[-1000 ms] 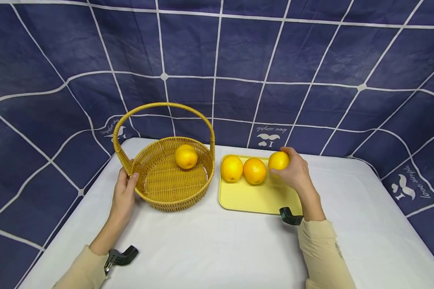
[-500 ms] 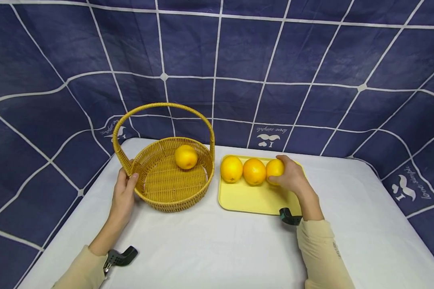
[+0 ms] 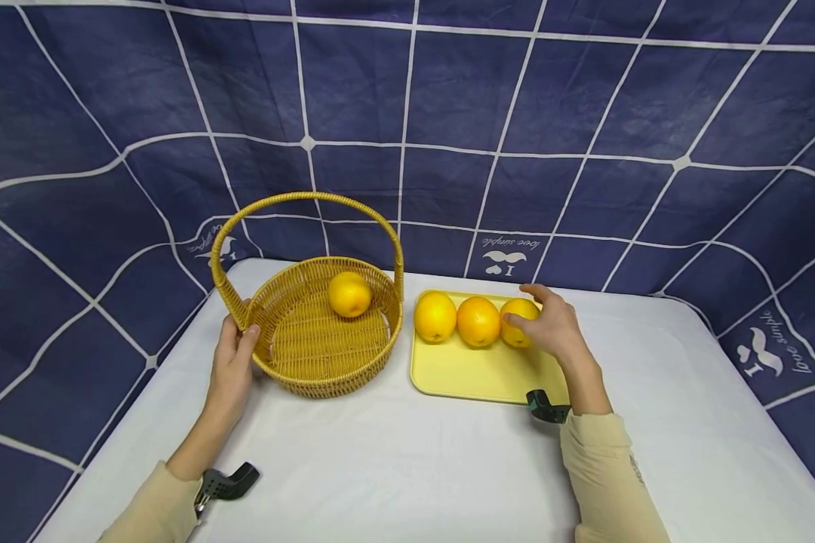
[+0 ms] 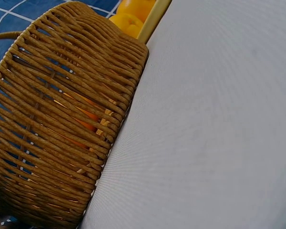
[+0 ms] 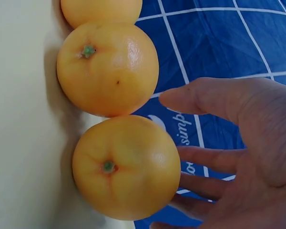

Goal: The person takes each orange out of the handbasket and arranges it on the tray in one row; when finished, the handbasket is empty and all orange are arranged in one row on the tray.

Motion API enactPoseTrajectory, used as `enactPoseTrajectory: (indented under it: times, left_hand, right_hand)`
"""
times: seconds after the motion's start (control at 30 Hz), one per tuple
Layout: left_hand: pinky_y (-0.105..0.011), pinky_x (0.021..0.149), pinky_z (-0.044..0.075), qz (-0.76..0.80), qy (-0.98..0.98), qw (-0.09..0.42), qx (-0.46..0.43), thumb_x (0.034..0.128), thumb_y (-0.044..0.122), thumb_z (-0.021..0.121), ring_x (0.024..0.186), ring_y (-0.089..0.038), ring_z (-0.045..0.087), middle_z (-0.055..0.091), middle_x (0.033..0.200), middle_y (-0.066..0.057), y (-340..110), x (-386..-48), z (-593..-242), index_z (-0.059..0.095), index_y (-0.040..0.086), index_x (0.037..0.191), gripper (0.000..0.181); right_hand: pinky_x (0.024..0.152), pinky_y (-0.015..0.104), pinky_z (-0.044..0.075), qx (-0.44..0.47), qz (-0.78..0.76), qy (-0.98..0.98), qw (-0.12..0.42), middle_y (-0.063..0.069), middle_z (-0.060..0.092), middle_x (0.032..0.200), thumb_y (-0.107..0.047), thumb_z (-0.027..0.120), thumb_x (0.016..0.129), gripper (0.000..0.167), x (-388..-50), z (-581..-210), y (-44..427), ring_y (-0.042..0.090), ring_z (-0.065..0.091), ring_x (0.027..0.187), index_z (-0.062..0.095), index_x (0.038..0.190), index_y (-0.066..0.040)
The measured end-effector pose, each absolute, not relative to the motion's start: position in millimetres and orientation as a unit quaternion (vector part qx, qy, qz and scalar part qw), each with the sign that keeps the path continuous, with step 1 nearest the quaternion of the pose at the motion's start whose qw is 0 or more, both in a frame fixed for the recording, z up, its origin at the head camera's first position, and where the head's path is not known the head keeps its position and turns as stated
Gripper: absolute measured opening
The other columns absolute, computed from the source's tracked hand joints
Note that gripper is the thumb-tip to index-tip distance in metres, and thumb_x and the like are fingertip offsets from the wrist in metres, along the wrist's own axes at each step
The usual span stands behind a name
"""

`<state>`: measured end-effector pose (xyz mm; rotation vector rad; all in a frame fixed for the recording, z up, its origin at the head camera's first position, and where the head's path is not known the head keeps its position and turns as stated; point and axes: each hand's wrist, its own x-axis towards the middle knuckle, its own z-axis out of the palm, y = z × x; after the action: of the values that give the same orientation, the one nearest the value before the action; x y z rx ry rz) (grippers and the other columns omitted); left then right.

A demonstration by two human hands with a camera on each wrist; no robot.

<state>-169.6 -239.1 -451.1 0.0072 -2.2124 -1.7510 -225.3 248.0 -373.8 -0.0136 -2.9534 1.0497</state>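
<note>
Plainly, the end orange (image 5: 126, 168) lies at nine o'clock from the loose-fingered right hand (image 3: 555, 326) in head view, while the left hand (image 3: 233, 358) grips the basket (image 3: 333, 384).

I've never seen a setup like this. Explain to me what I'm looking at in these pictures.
There is no robot here, just a person working with two bare hands. The wide picture comes from a camera worn on the head, looking forward and down. The other two come from cameras worn on the wrists: the left shows the basket's woven side close up, the right shows spread fingers beside oranges.

On the white surface stand a wicker basket with one orange inside and a yellow tray with three oranges in a row. The left hand grips the basket's side. The right hand is open around the end orange, not gripping it; whether its fingers touch it is hard to tell.
</note>
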Motion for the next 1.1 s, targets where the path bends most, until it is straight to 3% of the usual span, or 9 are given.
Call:
enactPoseTrajectory:
  times: [0.43,0.73,0.8,0.9,0.97,1.03,1.1]
  left_hand:
    - [-0.005,0.105,0.034,-0.614,-0.772,0.163,0.014,0.1153,0.028,0.04,0.143,-0.014,0.042,0.042,0.163,-0.014,-238.2,-168.2,-450.0,0.031,0.01,0.164,0.053]
    - [-0.004,0.105,0.033,-0.614,-0.772,0.164,0.015,0.1152,0.029,0.04,0.143,-0.014,0.041,0.042,0.163,-0.014,-238.6,-170.6,-451.2,0.031,0.011,0.164,0.053]
    - [-0.003,0.105,0.034,-0.614,-0.773,0.159,0.015,0.1153,0.03,0.04,0.143,-0.014,0.041,0.041,0.164,-0.014,-238.7,-170.1,-451.6,0.03,0.012,0.165,0.054]
    - [-0.003,0.105,0.033,-0.613,-0.775,0.153,0.017,0.1154,0.03,0.04,0.145,-0.015,0.04,0.039,0.165,-0.013,-239.6,-167.9,-452.8,0.029,0.012,0.165,0.055]
    - [-0.003,0.105,0.033,-0.615,-0.773,0.151,0.016,0.1155,0.031,0.04,0.145,-0.016,0.04,0.039,0.165,-0.013,-239.9,-167.7,-453.0,0.028,0.012,0.165,0.055]
    - [-0.003,0.106,0.033,-0.615,-0.774,0.151,0.013,0.1155,0.031,0.04,0.147,-0.018,0.038,0.039,0.165,-0.013,-239.9,-168.4,-452.5,0.028,0.012,0.165,0.055]
    - [-0.003,0.106,0.032,-0.615,-0.774,0.154,0.011,0.1154,0.031,0.04,0.148,-0.02,0.037,0.039,0.165,-0.013,-240.0,-169.0,-451.9,0.029,0.012,0.165,0.055]
  right_hand:
    - [0.12,0.065,0.033,0.008,0.353,-0.932,0.084,0.026,0.053,0.155,-0.028,0.075,0.095,0.06,-219.5,-360.1,229.9,0.051,0.043,0.145,0.057,0.148,-0.006]
    - [0.116,0.063,0.039,0.051,0.362,-0.928,0.075,0.024,0.055,0.153,-0.035,0.076,0.094,0.064,-209.0,-350.1,204.9,0.047,0.049,0.141,0.056,0.15,-0.01]
    - [0.107,0.061,0.046,0.064,0.362,-0.927,0.076,0.025,0.056,0.152,-0.033,0.077,0.094,0.063,-206.6,-349.7,198.8,0.049,0.059,0.126,0.057,0.149,-0.01]
    - [0.103,0.057,0.05,0.079,0.362,-0.926,0.072,0.024,0.059,0.148,-0.032,0.078,0.093,0.062,-203.2,-351.1,189.3,0.046,0.063,0.121,0.058,0.148,-0.011]
    - [0.105,0.056,0.051,0.087,0.37,-0.923,0.063,0.022,0.061,0.147,-0.032,0.079,0.092,0.062,-201.0,-350.9,183.5,0.043,0.064,0.122,0.059,0.147,-0.012]
    - [0.113,0.057,0.048,0.094,0.383,-0.917,0.048,0.018,0.062,0.147,-0.032,0.08,0.092,0.062,-199.4,-350.4,177.9,0.04,0.058,0.136,0.059,0.147,-0.013]
    - [0.115,0.056,0.046,0.102,0.401,-0.91,0.027,0.016,0.06,0.149,-0.032,0.081,0.091,0.063,-197.9,-350.0,172.0,0.04,0.057,0.138,0.058,0.147,-0.014]
